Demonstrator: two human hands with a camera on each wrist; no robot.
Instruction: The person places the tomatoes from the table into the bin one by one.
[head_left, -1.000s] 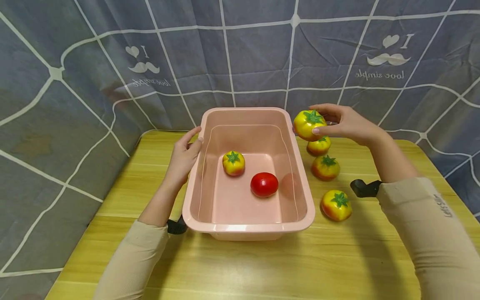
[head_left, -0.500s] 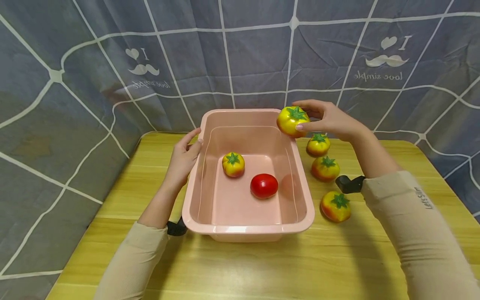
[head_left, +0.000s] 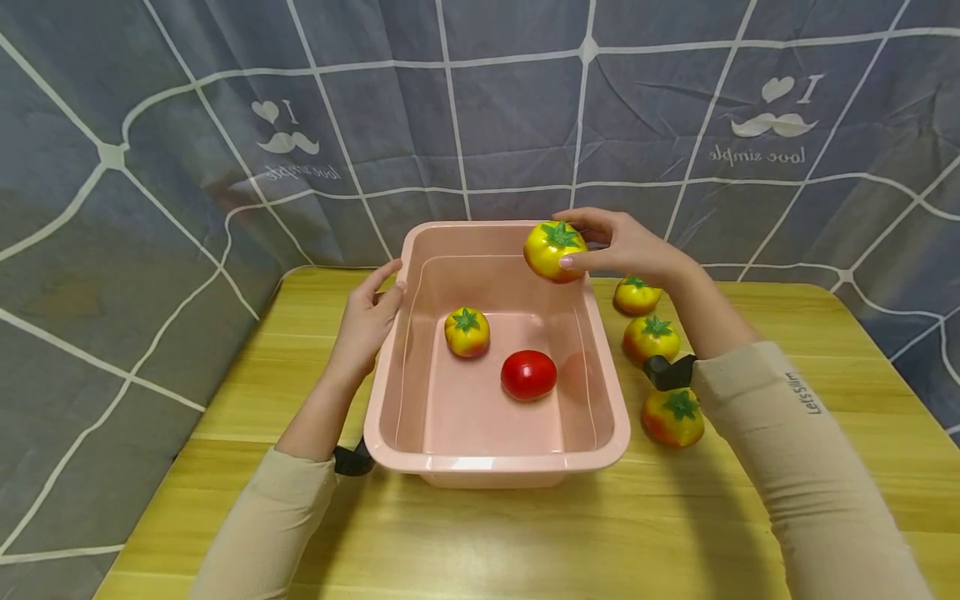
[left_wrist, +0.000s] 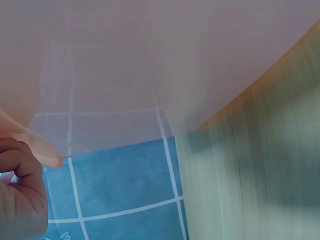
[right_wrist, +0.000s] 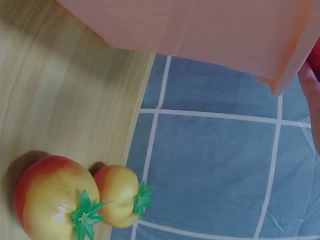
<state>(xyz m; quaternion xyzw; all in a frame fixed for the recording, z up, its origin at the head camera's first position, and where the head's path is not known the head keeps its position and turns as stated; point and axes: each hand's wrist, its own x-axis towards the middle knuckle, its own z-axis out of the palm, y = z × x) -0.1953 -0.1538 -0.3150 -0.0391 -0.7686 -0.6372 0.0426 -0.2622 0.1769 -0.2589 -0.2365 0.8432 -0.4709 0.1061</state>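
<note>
My right hand (head_left: 626, 246) holds a yellow toy tomato (head_left: 553, 250) with a green leafy top, thumb in front and fingers behind. It hangs over the back right part of the pink basin (head_left: 495, 458). At the basin's left rim, my left hand (head_left: 367, 321) grips the edge; its curled fingers (left_wrist: 22, 165) show by the rim in the left wrist view. Inside the basin lie another yellow toy tomato (head_left: 467, 333) and a smooth red tomato (head_left: 528, 375). The right wrist view shows only a sliver of the held tomato, at its right edge.
Right of the basin, three yellow-red toy tomatoes stand in a row on the wooden table (head_left: 480, 542): a far one (head_left: 637, 297), a middle one (head_left: 649, 337) and a near one (head_left: 673, 419). A grey checked curtain (head_left: 517, 108) hangs behind.
My right hand has carried the yellow toy tomato leftward, from beside the basin's right rim to over its back right corner. My left hand has stayed at the left rim.
</note>
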